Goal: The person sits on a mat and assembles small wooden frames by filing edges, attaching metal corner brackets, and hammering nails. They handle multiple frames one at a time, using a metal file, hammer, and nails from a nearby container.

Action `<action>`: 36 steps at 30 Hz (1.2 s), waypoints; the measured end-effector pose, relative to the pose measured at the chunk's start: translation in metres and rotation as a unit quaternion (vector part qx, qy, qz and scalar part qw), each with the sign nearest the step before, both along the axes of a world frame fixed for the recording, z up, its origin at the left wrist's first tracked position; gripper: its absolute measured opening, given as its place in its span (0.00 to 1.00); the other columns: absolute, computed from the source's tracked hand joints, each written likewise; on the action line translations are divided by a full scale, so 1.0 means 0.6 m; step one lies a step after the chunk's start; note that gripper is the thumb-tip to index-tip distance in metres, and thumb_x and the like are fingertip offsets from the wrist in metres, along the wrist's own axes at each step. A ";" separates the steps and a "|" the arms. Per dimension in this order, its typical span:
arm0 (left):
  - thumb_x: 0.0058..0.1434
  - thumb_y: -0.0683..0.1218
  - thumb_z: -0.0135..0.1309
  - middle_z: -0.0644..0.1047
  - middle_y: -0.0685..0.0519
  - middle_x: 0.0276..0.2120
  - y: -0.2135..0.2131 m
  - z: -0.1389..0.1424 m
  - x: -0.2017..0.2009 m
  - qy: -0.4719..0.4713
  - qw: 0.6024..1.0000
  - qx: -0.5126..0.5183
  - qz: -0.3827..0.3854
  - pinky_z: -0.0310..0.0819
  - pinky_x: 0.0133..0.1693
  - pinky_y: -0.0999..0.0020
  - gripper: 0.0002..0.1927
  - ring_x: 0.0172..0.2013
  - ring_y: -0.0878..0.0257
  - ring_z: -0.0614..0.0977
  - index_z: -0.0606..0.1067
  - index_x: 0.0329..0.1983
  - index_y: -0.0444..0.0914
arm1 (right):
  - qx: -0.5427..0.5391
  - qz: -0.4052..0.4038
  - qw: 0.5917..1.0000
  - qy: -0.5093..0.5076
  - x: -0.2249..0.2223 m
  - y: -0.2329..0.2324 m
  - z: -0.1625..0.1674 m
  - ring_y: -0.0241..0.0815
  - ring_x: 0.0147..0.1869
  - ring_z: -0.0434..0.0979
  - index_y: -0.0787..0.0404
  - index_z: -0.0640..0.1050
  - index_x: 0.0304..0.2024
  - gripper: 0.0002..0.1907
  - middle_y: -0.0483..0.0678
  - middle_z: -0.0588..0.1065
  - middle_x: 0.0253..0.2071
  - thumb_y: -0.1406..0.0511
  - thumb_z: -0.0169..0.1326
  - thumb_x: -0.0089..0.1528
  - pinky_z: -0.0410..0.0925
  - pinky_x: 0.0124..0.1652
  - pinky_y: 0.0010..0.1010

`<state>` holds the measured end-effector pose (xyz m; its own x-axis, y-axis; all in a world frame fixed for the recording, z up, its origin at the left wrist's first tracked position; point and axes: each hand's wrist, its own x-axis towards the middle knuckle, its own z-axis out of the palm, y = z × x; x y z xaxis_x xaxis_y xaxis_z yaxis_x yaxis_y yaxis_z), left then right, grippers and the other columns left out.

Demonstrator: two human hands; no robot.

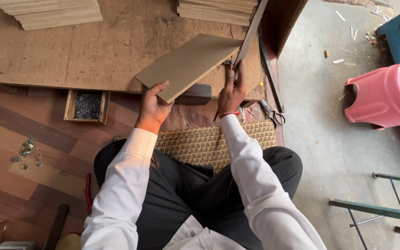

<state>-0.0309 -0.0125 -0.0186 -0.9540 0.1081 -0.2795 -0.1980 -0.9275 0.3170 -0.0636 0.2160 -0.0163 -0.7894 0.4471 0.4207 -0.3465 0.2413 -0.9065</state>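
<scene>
My left hand (153, 103) grips the near corner of a flat tan board (186, 65), which lies tilted across a dark block (196, 94) on the wooden work surface (93, 51). My right hand (231, 92) is closed around the handle of a long flat metal blade (250, 32) that runs up and away along the board's right edge. The blade's lower end meets the board's far right corner. Both arms wear white sleeves.
A small wooden box of dark nails (87, 105) sits left of my left hand. Scissors (272, 112) lie to the right. Stacks of boards (52, 13) stand at the back. Metal hooks (26, 150) are scattered at left. A pink stool (387, 95) stands at right.
</scene>
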 end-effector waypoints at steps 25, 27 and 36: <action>0.69 0.44 0.60 0.80 0.49 0.42 0.020 0.073 0.053 0.209 0.923 -0.294 0.136 0.80 0.45 0.63 0.13 0.42 0.60 0.82 0.74 0.52 0.33 | -0.027 0.187 0.980 -0.061 0.056 -0.002 0.058 0.30 0.39 0.75 0.64 0.72 0.69 0.24 0.51 0.80 0.48 0.66 0.53 0.71 0.70 0.36 0.21; 0.67 0.44 0.62 0.80 0.51 0.46 0.023 0.070 0.050 0.244 0.930 -0.234 0.145 0.77 0.51 0.66 0.17 0.47 0.63 0.80 0.73 0.55 0.34 | -0.049 0.182 0.974 -0.126 0.144 -0.051 0.020 0.29 0.29 0.67 0.61 0.71 0.69 0.27 0.46 0.79 0.39 0.64 0.55 0.68 0.64 0.27 0.21; 0.64 0.43 0.64 0.78 0.52 0.50 0.011 0.071 0.047 0.191 0.962 -0.129 0.146 0.76 0.50 0.66 0.23 0.50 0.62 0.79 0.71 0.60 0.34 | -0.161 0.069 0.984 -0.041 0.095 -0.048 0.095 0.26 0.17 0.59 0.59 0.68 0.71 0.27 0.37 0.67 0.20 0.62 0.54 0.69 0.54 0.15 0.22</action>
